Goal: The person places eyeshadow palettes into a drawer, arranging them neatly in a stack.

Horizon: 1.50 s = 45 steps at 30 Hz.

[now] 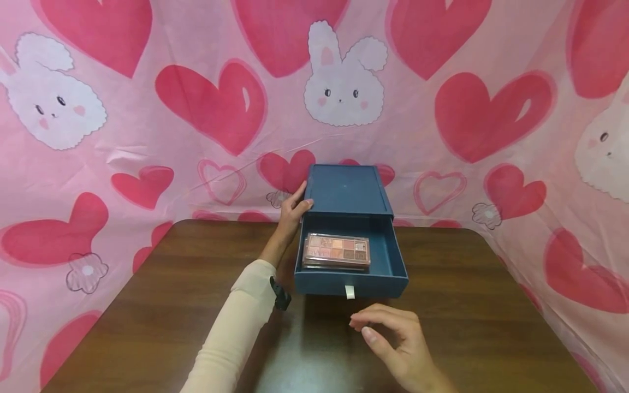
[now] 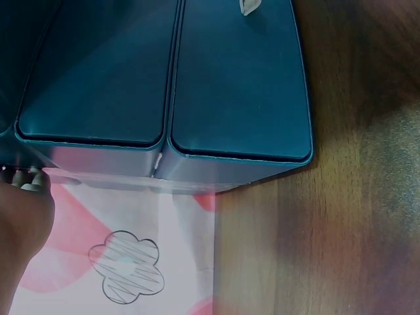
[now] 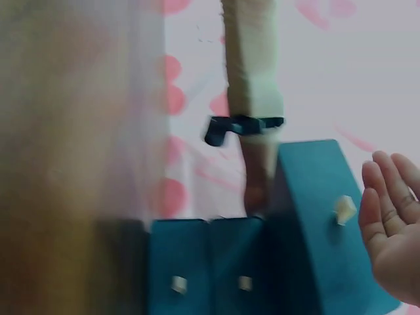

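Note:
A dark blue drawer unit (image 1: 346, 188) stands at the back of the table, its top drawer (image 1: 351, 283) pulled out. Several eyeshadow palettes (image 1: 338, 248) lie stacked in the left part of that drawer. My left hand (image 1: 291, 212) rests against the unit's left side near the top, thumb at the upper edge. In front of the drawer and a little below its white pull tab (image 1: 350, 292) hovers my right hand (image 1: 400, 335), fingers loosely bent with nothing in them. Two lower drawers (image 3: 180, 262) are closed, each with a white tab.
The wooden table (image 1: 467, 284) reaches to a pink cloth backdrop (image 1: 275, 33) with hearts and rabbits, close behind the unit. A black strap device (image 1: 280, 295) sits on the left wrist over a pale sleeve (image 1: 231, 327).

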Each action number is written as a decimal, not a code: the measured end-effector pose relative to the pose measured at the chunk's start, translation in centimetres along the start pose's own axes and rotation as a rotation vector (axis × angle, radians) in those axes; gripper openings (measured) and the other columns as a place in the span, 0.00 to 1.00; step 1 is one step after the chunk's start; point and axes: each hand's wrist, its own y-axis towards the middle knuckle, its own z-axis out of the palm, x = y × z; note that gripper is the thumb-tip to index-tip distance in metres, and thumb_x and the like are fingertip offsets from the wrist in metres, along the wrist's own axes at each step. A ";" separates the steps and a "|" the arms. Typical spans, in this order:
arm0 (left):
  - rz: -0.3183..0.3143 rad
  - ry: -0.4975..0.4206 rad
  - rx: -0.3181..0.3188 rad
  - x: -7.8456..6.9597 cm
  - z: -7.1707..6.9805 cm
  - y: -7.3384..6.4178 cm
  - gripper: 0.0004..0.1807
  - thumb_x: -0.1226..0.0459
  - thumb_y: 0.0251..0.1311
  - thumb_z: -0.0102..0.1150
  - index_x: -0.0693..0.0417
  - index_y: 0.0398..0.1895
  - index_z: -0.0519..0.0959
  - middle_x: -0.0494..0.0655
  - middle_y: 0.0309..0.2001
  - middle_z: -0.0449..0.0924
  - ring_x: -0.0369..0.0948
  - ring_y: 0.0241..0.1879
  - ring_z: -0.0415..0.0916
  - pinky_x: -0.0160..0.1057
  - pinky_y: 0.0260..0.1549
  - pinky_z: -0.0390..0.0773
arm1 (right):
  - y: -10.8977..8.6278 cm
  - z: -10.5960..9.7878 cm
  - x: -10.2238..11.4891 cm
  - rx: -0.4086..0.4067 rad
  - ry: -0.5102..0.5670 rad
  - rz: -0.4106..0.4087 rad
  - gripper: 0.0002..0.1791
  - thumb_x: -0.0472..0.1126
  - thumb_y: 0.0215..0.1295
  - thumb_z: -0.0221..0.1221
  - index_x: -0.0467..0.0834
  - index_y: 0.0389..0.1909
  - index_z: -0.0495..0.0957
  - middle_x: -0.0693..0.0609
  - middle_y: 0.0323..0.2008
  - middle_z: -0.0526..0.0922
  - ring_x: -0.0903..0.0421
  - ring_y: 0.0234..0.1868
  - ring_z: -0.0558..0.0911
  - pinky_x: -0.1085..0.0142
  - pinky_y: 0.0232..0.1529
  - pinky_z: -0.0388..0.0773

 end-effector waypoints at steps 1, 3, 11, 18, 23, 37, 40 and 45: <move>-0.004 0.001 0.005 0.0 0.0 0.0 0.38 0.64 0.61 0.51 0.61 0.77 0.61 0.65 0.73 0.67 0.36 0.57 0.72 0.22 0.57 0.71 | -0.3 0.2 0.0 0.009 0.029 0.070 0.22 0.17 0.56 0.54 0.37 0.46 0.84 0.42 0.36 0.88 0.61 0.39 0.87 0.70 0.41 0.84; -0.013 0.003 0.009 0.0 0.0 -0.1 0.38 0.63 0.61 0.51 0.61 0.77 0.60 0.63 0.74 0.66 0.39 0.59 0.72 0.22 0.57 0.71 | -0.7 0.6 0.0 0.031 0.103 0.242 0.18 0.19 0.63 0.50 0.34 0.45 0.84 0.41 0.35 0.89 0.63 0.39 0.87 0.69 0.41 0.85; -0.016 0.010 0.011 -0.1 0.0 -0.2 0.39 0.63 0.60 0.51 0.62 0.77 0.59 0.66 0.72 0.68 0.39 0.58 0.72 0.24 0.58 0.71 | -0.1 1.2 -1.2 0.094 0.316 0.794 0.27 0.41 0.81 0.40 0.20 0.49 0.77 0.58 0.33 0.90 0.64 0.34 0.88 0.67 0.40 0.84; -0.026 -0.012 0.014 -0.3 0.2 0.0 0.39 0.63 0.61 0.51 0.59 0.78 0.60 0.66 0.73 0.67 0.35 0.55 0.75 0.24 0.56 0.73 | 1.6 1.2 -1.8 0.051 0.460 0.986 0.34 0.51 0.82 0.38 0.21 0.60 0.71 0.62 0.34 0.91 0.63 0.38 0.89 0.70 0.44 0.83; -0.019 -0.013 0.010 -0.3 0.2 0.1 0.39 0.65 0.59 0.51 0.62 0.77 0.60 0.69 0.71 0.67 0.25 0.47 0.75 0.22 0.55 0.72 | 2.5 1.3 -1.8 0.002 0.531 1.051 0.34 0.54 0.81 0.39 0.26 0.61 0.73 0.61 0.35 0.91 0.62 0.40 0.89 0.69 0.47 0.83; -0.023 -0.003 0.023 -0.3 0.0 -0.3 0.39 0.63 0.61 0.51 0.61 0.78 0.59 0.65 0.74 0.65 0.33 0.55 0.73 0.25 0.58 0.72 | 2.8 2.9 -2.7 -0.168 0.599 0.951 0.21 0.45 0.81 0.43 0.38 0.47 0.82 0.59 0.33 0.91 0.61 0.39 0.89 0.67 0.48 0.84; -0.013 0.010 0.024 -0.3 0.0 -0.3 0.39 0.63 0.61 0.51 0.61 0.78 0.59 0.63 0.75 0.65 0.39 0.60 0.71 0.28 0.62 0.71 | 3.2 3.1 -3.2 -0.214 0.605 0.933 0.20 0.44 0.81 0.43 0.41 0.45 0.83 0.58 0.33 0.91 0.61 0.38 0.89 0.67 0.48 0.85; 0.001 0.017 0.033 -0.3 -0.1 -0.2 0.39 0.62 0.62 0.51 0.61 0.78 0.59 0.61 0.76 0.64 0.41 0.63 0.70 0.34 0.67 0.69 | 4.1 3.3 -4.7 -0.278 0.634 0.912 0.20 0.43 0.81 0.43 0.43 0.42 0.84 0.56 0.32 0.91 0.59 0.37 0.89 0.66 0.48 0.85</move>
